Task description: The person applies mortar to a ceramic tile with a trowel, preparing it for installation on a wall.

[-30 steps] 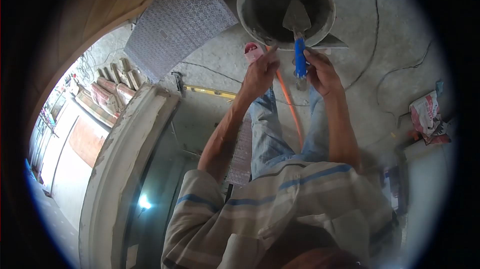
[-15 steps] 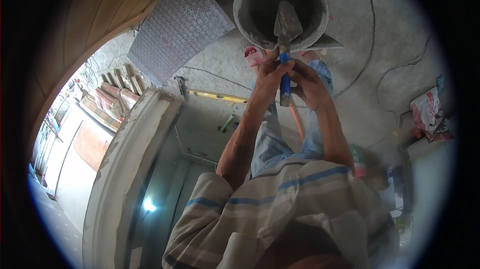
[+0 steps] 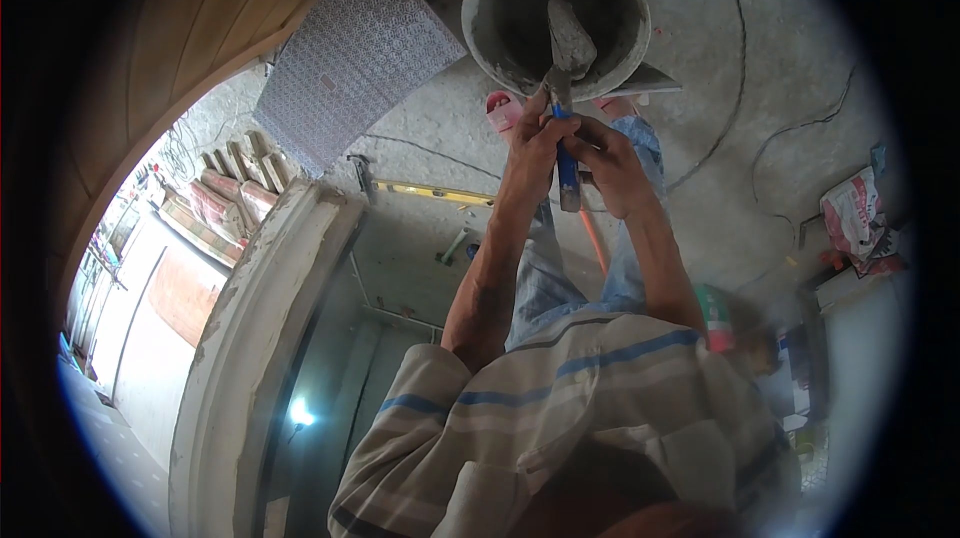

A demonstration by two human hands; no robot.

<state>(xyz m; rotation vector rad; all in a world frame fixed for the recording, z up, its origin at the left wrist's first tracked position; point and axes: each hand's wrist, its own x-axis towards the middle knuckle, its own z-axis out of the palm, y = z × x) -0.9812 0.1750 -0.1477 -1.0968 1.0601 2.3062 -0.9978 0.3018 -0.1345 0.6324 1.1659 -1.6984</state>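
Note:
A trowel [image 3: 572, 43] with a mortar-smeared blade and a blue handle [image 3: 567, 163] points away from me, its blade over the mouth of a round bucket [image 3: 478, 43]. Grey mortar coats the bucket's inside. My left hand [image 3: 538, 148] is closed around the upper part of the handle, its thumb lying across it. On the other side, my right hand [image 3: 618, 170] is closed with bent fingers against the same handle. Its fingertips are partly hidden, and the handle's end sticks out below both hands.
A patterned grey board [image 3: 350, 58] lies to the left of the bucket. Nearer, a yellow spirit level [image 3: 435, 193] rests on the floor by a door frame [image 3: 260, 338]. Cables [image 3: 742, 58] cross the concrete, and a torn bag [image 3: 852, 213] sits at the right.
The trowel has turned slightly in my hands, showing its blade more edge-on. My left hand's grip on the handle has shifted a little. The whole view has moved slightly.

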